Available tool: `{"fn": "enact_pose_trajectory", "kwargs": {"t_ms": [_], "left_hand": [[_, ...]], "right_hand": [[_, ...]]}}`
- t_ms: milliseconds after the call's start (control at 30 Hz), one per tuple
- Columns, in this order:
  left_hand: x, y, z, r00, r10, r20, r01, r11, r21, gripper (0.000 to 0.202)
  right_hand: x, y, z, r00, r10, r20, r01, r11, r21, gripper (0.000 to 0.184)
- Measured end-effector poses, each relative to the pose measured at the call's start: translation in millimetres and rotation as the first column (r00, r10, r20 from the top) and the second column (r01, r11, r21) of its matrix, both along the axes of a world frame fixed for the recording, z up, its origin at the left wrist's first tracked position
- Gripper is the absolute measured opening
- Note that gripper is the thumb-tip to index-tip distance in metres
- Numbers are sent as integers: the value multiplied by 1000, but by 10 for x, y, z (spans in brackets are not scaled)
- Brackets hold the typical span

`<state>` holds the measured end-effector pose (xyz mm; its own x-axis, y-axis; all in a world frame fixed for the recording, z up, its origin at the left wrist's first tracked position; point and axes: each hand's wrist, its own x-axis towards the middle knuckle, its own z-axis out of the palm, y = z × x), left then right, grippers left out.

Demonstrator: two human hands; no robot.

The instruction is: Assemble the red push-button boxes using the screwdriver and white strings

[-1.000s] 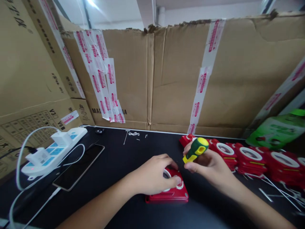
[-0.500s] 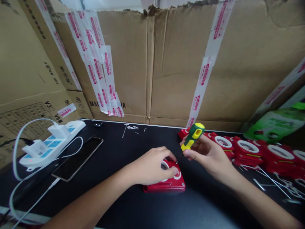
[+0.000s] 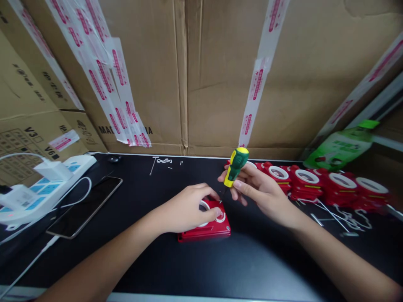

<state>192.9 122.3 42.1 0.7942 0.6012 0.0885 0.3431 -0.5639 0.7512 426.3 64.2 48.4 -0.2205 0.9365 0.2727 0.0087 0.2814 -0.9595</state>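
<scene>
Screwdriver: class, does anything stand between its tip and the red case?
Nothing visible does. Held in the right hand, the screwdriver slants down to the top of the red case, near its far edge. The fingers of the left hand rest on the case beside that spot, not across it.

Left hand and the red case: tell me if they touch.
Touching. The head view shows the left hand resting on the red case, fingers covering its top.
</scene>
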Motion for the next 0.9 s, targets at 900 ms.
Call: {"fn": "enact_pose_trajectory", "kwargs": {"t_ms": [900], "left_hand": [[-45,108,20,965,113,238,-147,981,129,8]], "right_hand": [[-56,-42,102,893,-194,-406,210,978,-4,24]]}}
